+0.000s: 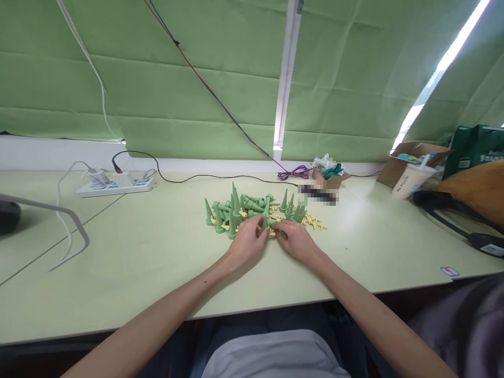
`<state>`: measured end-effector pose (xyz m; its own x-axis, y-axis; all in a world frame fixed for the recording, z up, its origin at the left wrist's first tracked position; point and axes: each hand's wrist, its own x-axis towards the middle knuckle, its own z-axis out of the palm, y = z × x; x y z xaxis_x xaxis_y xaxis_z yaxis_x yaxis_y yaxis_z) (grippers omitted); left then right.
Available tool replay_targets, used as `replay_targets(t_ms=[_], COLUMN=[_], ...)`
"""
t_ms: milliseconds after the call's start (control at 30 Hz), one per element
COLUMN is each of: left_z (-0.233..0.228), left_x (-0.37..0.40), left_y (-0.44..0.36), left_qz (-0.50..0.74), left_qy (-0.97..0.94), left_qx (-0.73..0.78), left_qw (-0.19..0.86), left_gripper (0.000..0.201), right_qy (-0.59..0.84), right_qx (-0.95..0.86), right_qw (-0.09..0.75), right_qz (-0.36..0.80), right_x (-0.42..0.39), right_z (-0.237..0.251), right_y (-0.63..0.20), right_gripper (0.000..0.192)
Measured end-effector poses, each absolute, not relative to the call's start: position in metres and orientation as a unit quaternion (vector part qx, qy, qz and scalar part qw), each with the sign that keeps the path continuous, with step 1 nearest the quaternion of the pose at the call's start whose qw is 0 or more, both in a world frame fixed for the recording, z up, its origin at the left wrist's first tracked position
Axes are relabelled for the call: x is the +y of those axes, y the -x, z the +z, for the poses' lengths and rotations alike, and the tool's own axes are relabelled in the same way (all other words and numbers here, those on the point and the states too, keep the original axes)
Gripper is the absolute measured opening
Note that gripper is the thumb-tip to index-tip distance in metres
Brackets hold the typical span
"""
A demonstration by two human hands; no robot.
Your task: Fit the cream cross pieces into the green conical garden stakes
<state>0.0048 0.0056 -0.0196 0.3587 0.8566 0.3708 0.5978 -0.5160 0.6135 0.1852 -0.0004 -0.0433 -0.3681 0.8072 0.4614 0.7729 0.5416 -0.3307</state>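
Fingers (261, 239) of the left hand (248, 234) grasp a spike (265, 224) mid-frame; whether the right hand (296, 239) grips, I cannot tell.

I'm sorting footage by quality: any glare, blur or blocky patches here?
Head view: glare along the slanted gap between green blinds; head view: soft blur on the purple cloth, lower right; head view: blocky pixelation over a dark object beyond the right hand.

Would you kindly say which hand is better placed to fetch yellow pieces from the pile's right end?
Probably the right hand: it is nearer those yellow pieces, the left hand farther off.
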Motion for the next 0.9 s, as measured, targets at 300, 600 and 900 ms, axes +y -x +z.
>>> replay_targets(t_ms=[300,600,900], left_z=[-0.0191,-0.0198,-0.0181], left_x=[0.006,0.0051,0.0043], left_y=[-0.0052,-0.005,-0.0049], left_qz=[0.329,0.331,0.329], left_qy=[-0.804,-0.804,-0.806], left_qx=[0.458,0.456,0.454], left_qw=[0.186,0.192,0.189], left_gripper=[0.012,0.014,0.015], right_qy=[0.478,0.473,0.458], right_qx=[-0.828,-0.821,-0.815], right_qw=[0.292,0.317,0.35], right_qz=[0.032,0.034,0.064], right_x=[-0.001,-0.0015,-0.0023], right_z=[-0.0424,-0.0418,-0.0406], right_y=[-0.1851,-0.1848,-0.1838], right_gripper=[0.021,0.019,0.016])
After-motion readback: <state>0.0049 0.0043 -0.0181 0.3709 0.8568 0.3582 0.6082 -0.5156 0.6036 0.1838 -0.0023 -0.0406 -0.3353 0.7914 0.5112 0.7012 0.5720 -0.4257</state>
